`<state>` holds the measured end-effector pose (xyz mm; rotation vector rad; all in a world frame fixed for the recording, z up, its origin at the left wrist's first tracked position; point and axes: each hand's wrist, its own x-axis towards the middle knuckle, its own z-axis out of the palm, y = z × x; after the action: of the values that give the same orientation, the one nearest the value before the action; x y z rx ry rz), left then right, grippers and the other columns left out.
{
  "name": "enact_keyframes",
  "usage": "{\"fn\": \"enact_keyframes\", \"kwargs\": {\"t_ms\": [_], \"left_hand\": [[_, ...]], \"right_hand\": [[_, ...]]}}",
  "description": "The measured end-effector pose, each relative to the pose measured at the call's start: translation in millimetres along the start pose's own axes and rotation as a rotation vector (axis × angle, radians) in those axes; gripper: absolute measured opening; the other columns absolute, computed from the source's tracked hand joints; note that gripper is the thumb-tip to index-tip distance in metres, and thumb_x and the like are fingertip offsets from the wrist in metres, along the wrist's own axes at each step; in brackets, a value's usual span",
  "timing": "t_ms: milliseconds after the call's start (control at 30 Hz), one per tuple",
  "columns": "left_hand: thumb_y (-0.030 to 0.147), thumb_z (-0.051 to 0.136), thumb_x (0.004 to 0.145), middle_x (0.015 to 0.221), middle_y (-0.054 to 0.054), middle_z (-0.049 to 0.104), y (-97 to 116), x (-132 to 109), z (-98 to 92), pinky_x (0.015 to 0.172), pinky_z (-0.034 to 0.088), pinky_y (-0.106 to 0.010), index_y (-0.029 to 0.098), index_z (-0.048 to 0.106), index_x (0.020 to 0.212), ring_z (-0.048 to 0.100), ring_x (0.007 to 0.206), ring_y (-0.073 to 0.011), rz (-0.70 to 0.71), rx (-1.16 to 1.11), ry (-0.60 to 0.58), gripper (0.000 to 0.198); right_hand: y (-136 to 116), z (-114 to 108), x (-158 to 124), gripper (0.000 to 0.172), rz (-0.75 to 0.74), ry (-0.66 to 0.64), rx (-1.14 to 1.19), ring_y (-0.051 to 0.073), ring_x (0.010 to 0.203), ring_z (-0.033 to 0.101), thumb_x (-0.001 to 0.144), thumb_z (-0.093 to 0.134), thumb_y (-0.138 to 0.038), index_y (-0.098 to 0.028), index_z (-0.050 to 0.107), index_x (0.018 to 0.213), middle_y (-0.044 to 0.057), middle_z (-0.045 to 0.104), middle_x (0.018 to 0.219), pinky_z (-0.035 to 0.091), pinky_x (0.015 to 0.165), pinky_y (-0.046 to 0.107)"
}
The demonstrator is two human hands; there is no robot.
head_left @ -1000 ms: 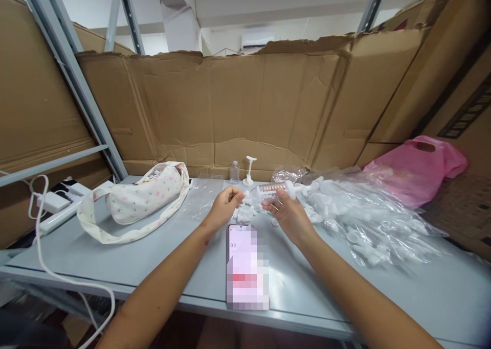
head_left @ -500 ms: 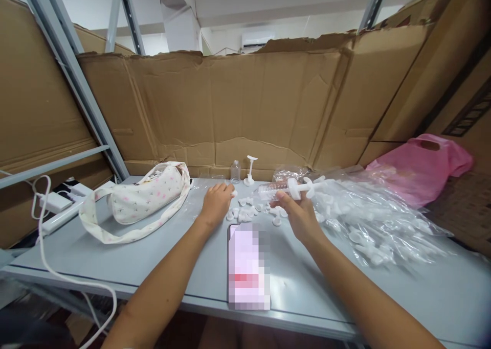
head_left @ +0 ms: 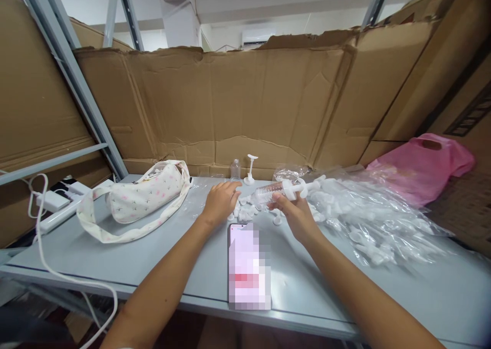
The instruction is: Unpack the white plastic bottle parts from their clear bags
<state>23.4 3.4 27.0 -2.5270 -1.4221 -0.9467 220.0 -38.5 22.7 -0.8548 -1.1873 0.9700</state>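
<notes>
My right hand [head_left: 291, 211] is closed round a clear plastic syringe [head_left: 268, 191] with a white collar and plunger. The syringe lies nearly level, its front end pointing left. My left hand [head_left: 220, 203] is just left of that end, thumb and fingers curled towards each other; what they hold, if anything, is too small to make out. Small white plastic caps [head_left: 245, 213] lie loose on the table below the syringe. Behind the hands stand a small clear bottle [head_left: 235, 171] and an upright white plunger-like part [head_left: 249, 172].
A phone [head_left: 245, 267] lies in front of me on the grey table [head_left: 184, 275]. To the left are a floral bag [head_left: 148, 195] and a power strip [head_left: 63, 213] with a white cable. Clear bags of white parts [head_left: 368, 216] and a pink bag [head_left: 422, 167] lie right. Cardboard [head_left: 230, 98] stands behind.
My left hand has shifted slightly right, its fingertips now nearer the syringe's front end. The syringe in my right hand has moved a little to the left.
</notes>
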Motion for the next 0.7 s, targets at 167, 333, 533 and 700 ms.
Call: {"fn": "enact_keyframes", "kwargs": {"t_ms": [167,333,533,700], "left_hand": [[0.040,0.059,0.079,0.125,-0.006,0.055,26,-11,-9.8,0.094,0.041,-0.035,0.025,0.039,0.129,0.052,0.112,-0.0207,0.225,-0.295,0.038,0.056],[0.038,0.055,0.083,0.119,-0.006,0.058,32,-15,-2.0,0.087,0.046,-0.033,0.024,0.041,0.125,0.056,0.106,-0.0194,0.246,-0.249,0.083,0.047],[0.044,0.047,0.086,0.107,-0.007,0.062,22,-15,1.7,0.080,0.047,-0.033,0.022,0.047,0.121,0.060,0.095,-0.0204,0.307,0.010,0.134,0.041],[0.048,0.050,0.083,0.106,-0.007,0.064,25,-18,-4.1,0.071,0.049,-0.031,0.020,0.045,0.121,0.064,0.084,-0.0197,0.278,-0.011,0.037,0.049]], "right_hand": [[1,7,-4,0.026,0.152,-0.173,0.216,0.015,0.071,0.059,0.067,0.073,-0.037,-0.020,0.060,0.083,0.000,0.061,0.073,0.049,0.069,0.032],[3,11,-7,0.040,0.205,-0.281,0.332,0.016,0.076,0.059,0.068,0.068,-0.052,-0.023,0.059,0.094,0.002,0.062,0.084,0.050,0.068,0.032],[1,2,2,0.033,0.243,-0.071,0.194,0.012,0.060,0.051,0.070,0.065,-0.051,-0.021,0.058,0.081,0.000,0.057,0.071,0.039,0.049,0.022],[4,1,2,0.031,0.271,-0.110,0.188,0.010,0.056,0.043,0.070,0.067,-0.048,-0.020,0.053,0.068,-0.002,0.048,0.061,0.034,0.048,0.023]]}}
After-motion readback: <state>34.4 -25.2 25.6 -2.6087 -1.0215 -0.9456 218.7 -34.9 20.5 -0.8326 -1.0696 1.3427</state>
